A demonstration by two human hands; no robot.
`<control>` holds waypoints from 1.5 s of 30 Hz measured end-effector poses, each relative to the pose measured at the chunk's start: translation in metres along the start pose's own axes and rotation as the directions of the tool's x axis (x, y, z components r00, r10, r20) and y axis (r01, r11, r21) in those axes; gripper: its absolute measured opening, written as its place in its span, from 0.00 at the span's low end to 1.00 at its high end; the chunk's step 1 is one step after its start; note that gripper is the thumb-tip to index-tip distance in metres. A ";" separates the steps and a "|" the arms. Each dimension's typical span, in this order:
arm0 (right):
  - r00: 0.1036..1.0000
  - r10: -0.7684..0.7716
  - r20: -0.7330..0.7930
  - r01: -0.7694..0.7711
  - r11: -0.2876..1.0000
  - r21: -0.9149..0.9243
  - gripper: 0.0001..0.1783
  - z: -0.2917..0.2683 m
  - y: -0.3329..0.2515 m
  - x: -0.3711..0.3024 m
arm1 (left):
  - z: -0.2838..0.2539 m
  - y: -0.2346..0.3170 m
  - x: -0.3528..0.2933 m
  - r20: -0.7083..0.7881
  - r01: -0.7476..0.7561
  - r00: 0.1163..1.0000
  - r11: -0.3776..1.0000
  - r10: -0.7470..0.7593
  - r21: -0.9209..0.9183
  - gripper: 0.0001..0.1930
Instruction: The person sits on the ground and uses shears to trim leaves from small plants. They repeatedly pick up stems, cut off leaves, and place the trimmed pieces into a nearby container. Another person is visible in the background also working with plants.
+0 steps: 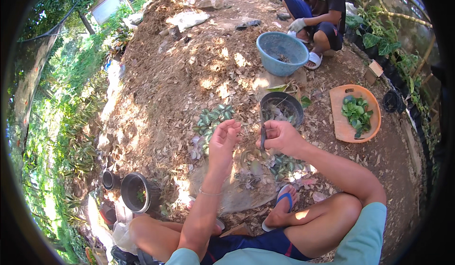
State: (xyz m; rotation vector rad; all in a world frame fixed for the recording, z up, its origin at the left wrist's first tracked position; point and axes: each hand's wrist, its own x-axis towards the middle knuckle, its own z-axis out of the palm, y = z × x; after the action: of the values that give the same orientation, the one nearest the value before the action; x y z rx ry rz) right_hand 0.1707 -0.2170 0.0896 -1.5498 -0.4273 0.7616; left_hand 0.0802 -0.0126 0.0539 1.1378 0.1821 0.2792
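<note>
My right hand [283,138] is closed round a pair of dark scissors [262,125], whose blades point up and away from me. My left hand [224,138] is raised beside it, fingers curled and pressed together; whatever they may hold is too small to make out. Just beyond my left hand lie dark green, silver-patterned leaves [213,119]. More patterned leafy cuttings [286,166] rest on the ground below my right hand. Behind the scissors sits a black basin [299,112] with some dry plant bits inside.
A co-worker [322,14] with a gloved hand squats at the far right by a blue basin [279,68]. An orange half-round container [340,123] holds green leafy plants [356,116]. Black pots [135,192] stand at my left. Dry leaves cover the sloping soil [166,89].
</note>
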 end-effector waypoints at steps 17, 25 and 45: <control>0.957 -0.003 -0.289 -0.078 0.960 -0.268 0.20 -0.037 0.029 0.004 | -0.078 -0.163 -0.004 0.004 0.060 0.988 0.412 -0.152 0.909 0.37; 0.949 0.022 -0.315 -0.119 0.949 -0.292 0.19 -0.045 0.035 0.011 | -0.049 -0.223 0.004 -0.028 0.056 0.997 0.392 -0.078 0.918 0.32; 0.969 0.245 0.017 -0.226 0.865 0.447 0.14 -0.028 0.050 0.009 | -0.022 -0.094 0.009 0.283 0.237 0.951 0.882 -0.125 -0.407 0.15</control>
State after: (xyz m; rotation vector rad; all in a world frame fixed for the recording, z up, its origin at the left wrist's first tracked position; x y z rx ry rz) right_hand 0.1878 -0.2379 0.0386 -1.1875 -0.0191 0.9411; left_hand 0.0945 -0.0274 -0.0407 0.6906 -0.0003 0.0016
